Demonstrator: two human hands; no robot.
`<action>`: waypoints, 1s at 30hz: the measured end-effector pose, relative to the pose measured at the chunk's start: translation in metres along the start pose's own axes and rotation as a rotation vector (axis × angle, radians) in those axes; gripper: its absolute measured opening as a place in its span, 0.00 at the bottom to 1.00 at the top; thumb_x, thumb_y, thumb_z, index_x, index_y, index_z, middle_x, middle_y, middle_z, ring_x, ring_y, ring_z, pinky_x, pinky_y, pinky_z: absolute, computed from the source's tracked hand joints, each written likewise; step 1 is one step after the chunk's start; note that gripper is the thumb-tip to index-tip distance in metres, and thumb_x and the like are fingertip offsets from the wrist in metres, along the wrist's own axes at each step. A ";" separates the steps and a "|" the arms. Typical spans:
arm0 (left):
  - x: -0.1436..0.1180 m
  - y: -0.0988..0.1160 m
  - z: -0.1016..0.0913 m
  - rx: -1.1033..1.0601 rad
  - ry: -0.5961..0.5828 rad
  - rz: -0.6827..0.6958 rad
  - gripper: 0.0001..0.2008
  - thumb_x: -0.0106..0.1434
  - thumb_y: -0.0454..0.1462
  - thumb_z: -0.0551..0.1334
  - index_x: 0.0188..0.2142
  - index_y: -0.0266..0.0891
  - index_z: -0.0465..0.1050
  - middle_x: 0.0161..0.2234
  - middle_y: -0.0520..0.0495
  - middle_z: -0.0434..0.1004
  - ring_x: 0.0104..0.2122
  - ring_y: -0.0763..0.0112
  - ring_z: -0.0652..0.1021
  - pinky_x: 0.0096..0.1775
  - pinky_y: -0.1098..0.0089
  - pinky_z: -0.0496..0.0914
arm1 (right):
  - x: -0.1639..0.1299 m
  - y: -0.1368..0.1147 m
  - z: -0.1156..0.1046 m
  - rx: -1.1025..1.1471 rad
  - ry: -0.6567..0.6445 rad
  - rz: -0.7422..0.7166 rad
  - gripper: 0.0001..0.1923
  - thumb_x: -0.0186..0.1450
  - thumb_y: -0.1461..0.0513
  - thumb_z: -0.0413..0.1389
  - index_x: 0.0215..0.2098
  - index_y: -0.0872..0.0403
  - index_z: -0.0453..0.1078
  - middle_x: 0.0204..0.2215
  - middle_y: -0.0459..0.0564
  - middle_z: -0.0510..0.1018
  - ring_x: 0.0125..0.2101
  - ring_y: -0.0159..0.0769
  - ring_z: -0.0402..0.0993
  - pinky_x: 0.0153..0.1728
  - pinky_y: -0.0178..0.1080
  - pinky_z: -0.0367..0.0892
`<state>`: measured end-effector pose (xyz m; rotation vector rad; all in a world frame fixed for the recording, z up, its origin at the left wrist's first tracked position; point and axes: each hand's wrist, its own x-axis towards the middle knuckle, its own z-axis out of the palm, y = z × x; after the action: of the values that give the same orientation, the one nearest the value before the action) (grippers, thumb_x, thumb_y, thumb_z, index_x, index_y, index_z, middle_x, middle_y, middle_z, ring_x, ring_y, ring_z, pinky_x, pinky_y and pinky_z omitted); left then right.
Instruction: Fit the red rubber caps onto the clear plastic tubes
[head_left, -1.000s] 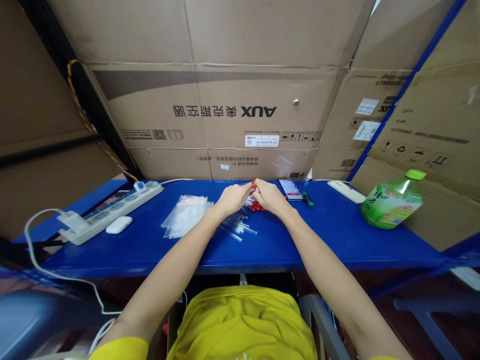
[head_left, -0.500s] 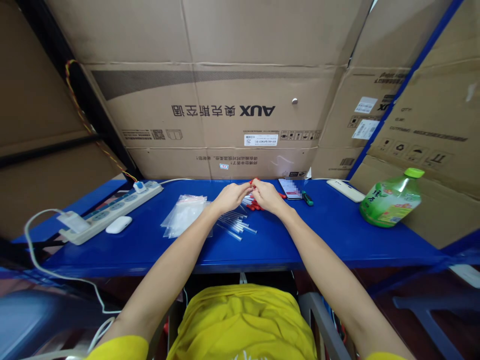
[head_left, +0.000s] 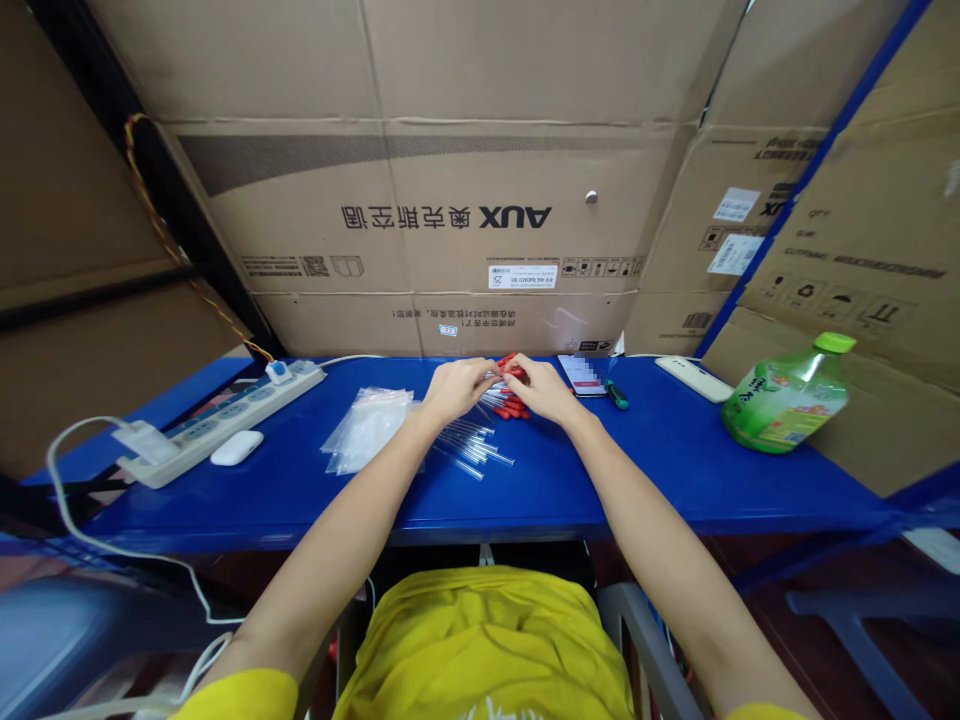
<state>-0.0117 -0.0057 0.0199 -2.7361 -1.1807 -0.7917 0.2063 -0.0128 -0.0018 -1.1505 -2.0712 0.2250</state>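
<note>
My left hand (head_left: 456, 387) and my right hand (head_left: 545, 388) meet fingertip to fingertip over the middle of the table, both closed in a pinch. Red shows between the fingers of my right hand, where a small red rubber bulb appears to be held. What my left fingers pinch is too small and hidden to make out. Several more red rubber bulbs (head_left: 512, 408) lie just below the hands. Thin clear tubes (head_left: 474, 450) fan out beside and partly under my left hand. Clear plastic bags (head_left: 367, 432) are stacked left of the tubes, partly behind my left forearm.
On the blue table (head_left: 517, 505), a phone (head_left: 580, 375) and a green-black tool (head_left: 616, 396) lie right of my hands. A white device (head_left: 694, 379) and a green bottle (head_left: 786, 398) stand farther right. A power strip (head_left: 225, 422) and white earbud case (head_left: 237, 448) are left. Cardboard (head_left: 450, 180) walls the back.
My fingers have shifted slightly and spread a little, so more red shows between and above them. The view has moved slightly; the bags and tubes lie as before.
</note>
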 end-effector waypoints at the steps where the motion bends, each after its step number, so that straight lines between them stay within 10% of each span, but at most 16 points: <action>1: 0.000 0.001 0.000 0.007 -0.003 0.002 0.15 0.76 0.48 0.56 0.50 0.47 0.78 0.44 0.48 0.84 0.41 0.64 0.81 0.37 0.70 0.65 | 0.000 0.001 0.000 -0.006 0.001 0.018 0.08 0.71 0.58 0.53 0.42 0.52 0.73 0.32 0.47 0.81 0.31 0.37 0.74 0.34 0.35 0.60; 17: 0.002 0.016 0.002 0.094 0.025 0.030 0.20 0.79 0.44 0.46 0.47 0.43 0.76 0.42 0.43 0.79 0.39 0.65 0.79 0.36 0.68 0.64 | 0.003 -0.020 0.002 -0.353 0.045 0.044 0.09 0.71 0.64 0.48 0.38 0.53 0.70 0.33 0.54 0.81 0.34 0.44 0.75 0.35 0.39 0.56; 30: 0.003 0.016 0.001 -0.005 0.051 0.045 0.18 0.79 0.43 0.47 0.47 0.42 0.74 0.44 0.44 0.82 0.42 0.63 0.80 0.38 0.69 0.64 | 0.005 -0.020 0.004 -0.180 0.098 0.023 0.10 0.69 0.64 0.46 0.39 0.53 0.70 0.31 0.53 0.79 0.34 0.44 0.75 0.37 0.39 0.60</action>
<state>0.0019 -0.0147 0.0232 -2.7188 -1.1048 -0.8543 0.1888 -0.0201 0.0079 -1.2665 -2.0247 -0.0075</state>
